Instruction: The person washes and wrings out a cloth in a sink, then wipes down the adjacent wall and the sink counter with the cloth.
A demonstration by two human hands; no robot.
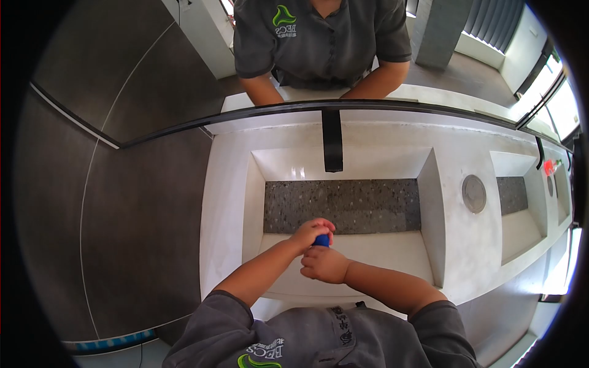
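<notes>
Over the front part of a white sink basin [343, 251], my two hands are close together. A small bright blue thing [321, 240] shows between them; most of it is hidden, so its kind cannot be told. My left hand [311, 234] curls around its upper part, with the fingers closed. Just below, my right hand [325, 265] is closed at its lower edge. The black faucet [332, 142] sticks out from the back wall, farther off than both hands.
A speckled dark grey strip [342, 205] lines the basin's back part. To the right, a round metal lid [474, 194] is set in the white counter [457, 245], before a second basin [521, 230]. A red bottle [550, 166] stands far right. A wide mirror [202, 61] rises behind.
</notes>
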